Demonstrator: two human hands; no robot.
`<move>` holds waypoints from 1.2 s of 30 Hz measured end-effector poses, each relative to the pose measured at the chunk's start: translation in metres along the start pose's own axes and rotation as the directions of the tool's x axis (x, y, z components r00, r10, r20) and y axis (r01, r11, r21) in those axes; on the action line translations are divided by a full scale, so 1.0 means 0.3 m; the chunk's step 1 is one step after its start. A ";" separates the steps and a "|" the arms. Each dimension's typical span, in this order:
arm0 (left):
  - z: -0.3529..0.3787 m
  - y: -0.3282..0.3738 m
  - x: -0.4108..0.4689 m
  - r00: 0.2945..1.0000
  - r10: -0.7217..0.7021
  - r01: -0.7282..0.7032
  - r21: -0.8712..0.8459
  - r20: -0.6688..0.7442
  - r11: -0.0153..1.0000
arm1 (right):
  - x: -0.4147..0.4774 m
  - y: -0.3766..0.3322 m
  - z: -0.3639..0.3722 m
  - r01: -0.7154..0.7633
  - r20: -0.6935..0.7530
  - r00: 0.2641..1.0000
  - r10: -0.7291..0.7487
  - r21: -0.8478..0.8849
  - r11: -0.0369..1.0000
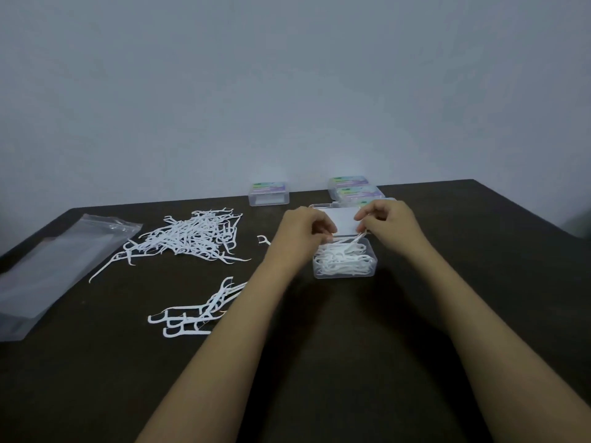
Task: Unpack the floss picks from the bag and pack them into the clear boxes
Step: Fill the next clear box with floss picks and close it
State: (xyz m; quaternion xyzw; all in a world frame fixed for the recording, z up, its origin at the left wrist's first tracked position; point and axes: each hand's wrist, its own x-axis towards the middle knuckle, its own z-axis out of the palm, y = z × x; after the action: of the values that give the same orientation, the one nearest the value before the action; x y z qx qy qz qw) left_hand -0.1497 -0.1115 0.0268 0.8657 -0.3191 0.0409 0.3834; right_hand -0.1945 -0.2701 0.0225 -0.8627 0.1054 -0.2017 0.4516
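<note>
An open clear box point(345, 272) sits on the dark table point(319, 362), filled with white floss picks, its lid point(342, 220) raised behind. My left hand point(300, 231) and my right hand point(388, 223) hover over the box's back edge, fingers curled, pinching floss picks point(350, 243) between them just above the box. A large loose pile of picks point(195, 236) lies to the left. A smaller row of picks point(198, 310) lies nearer me. The empty clear bag point(57, 266) lies flat at the far left.
A shut clear box with a coloured label point(268, 193) stands near the table's back edge. Several stacked labelled boxes point(356, 190) stand behind my right hand. One stray pick point(263, 239) lies beside my left wrist. A grey wall rises behind the table.
</note>
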 end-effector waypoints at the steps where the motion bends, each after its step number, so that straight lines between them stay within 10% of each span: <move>1: 0.013 0.001 0.005 0.999 0.000 -0.001 0.025 0.033 1.000 | 0.000 0.000 0.000 0.006 0.005 1.000 -0.006 -0.010 1.000; 8: 0.041 -0.054 0.002 0.994 -0.004 0.020 0.142 -0.110 0.990 | -0.011 -0.013 -0.023 0.115 0.232 0.971 -0.062 -0.223 0.968; 13: 0.041 -0.122 0.020 0.997 0.058 -0.074 0.391 0.054 0.917 | -0.021 -0.023 -0.034 0.149 0.344 0.938 -0.048 -0.276 0.949; 36: 0.019 -0.046 0.024 0.979 0.008 -0.104 0.465 0.203 0.879 | 0.015 0.012 -0.025 0.166 0.244 0.966 -0.083 -0.342 0.925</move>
State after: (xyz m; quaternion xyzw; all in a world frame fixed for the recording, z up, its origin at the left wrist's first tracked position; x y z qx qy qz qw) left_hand -0.1370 -0.1122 0.0162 0.9231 -0.3606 0.0436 0.1262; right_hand -0.1937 -0.2795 0.0245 -0.9528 0.0334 -0.1085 0.2815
